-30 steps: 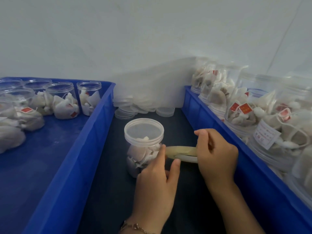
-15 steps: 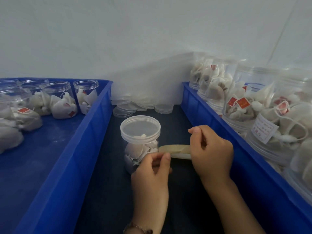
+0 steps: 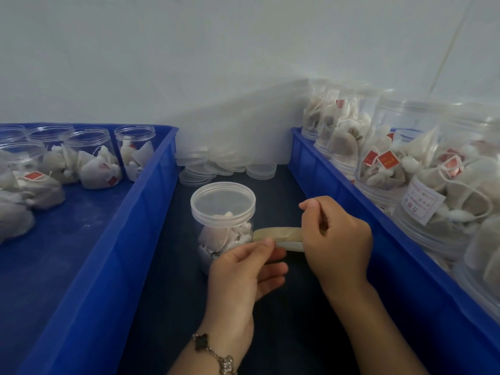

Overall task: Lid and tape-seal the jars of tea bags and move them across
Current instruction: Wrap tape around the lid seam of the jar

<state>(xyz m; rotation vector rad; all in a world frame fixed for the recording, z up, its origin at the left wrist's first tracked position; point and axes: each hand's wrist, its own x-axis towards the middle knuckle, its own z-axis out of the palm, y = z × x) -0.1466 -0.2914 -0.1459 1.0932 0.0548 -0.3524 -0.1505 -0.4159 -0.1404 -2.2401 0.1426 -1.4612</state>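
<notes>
- My left hand [image 3: 244, 269] sits at about 6 o'clock of the jar [image 3: 223, 228], thumb and forefinger pinched together on the loose end of the tape [image 3: 278, 234].
- My right hand [image 3: 335, 239] is curled around the roll of tape, at 3 o'clock from the jar; only a tan and white slice of the roll shows between my two hands.
- The tape strip runs from the roll toward 9 o'clock and reaches the jar's side just below the lid [image 3: 223, 203]; whether it is stuck there I cannot tell.
- The jar stands upright on the dark table [image 3: 284, 320] between the two bins, its clear lid on top and tea bags [image 3: 216, 236] visible through the wall.
- A bracelet [image 3: 213, 353] hangs on my left wrist, at 6 o'clock from the hand.
- At 12 o'clock from the jar, a heap of spare lids [image 3: 216, 166] lies against the white wall.
- At 9 o'clock is a blue bin [image 3: 113, 239] holding open jars [image 3: 89, 155] of tea bags without lids.
- At 3 o'clock is a second blue bin [image 3: 338, 190] packed with filled jars [image 3: 405, 163], some lying on their sides, one showing a white label [image 3: 422, 204].
</notes>
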